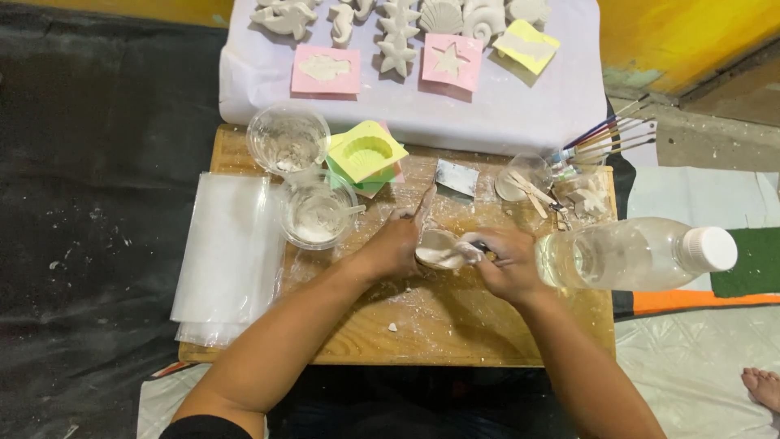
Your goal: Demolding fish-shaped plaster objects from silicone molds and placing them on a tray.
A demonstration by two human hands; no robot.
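Observation:
My left hand (392, 245) grips a small white plaster cast (439, 248) over the wooden board (422, 321). My right hand (508, 262) holds a thin tool against the cast's right side; the tool's tip is whitened and mostly hidden by my fingers. Both hands are dusted with white powder. Just beyond the left hand stand two clear plastic cups with plaster residue, the near cup (317, 213) and the far cup (288, 138).
A clear plastic bottle (638, 256) lies on its side at the right. Yellow and green silicone moulds (366, 154), a metal scraper (457, 176), brushes (605, 138) and plastic bags (231, 252) surround the board. Finished sea-shape casts lie on a white cloth (504, 110) behind. A bare foot (764, 386) shows at the right.

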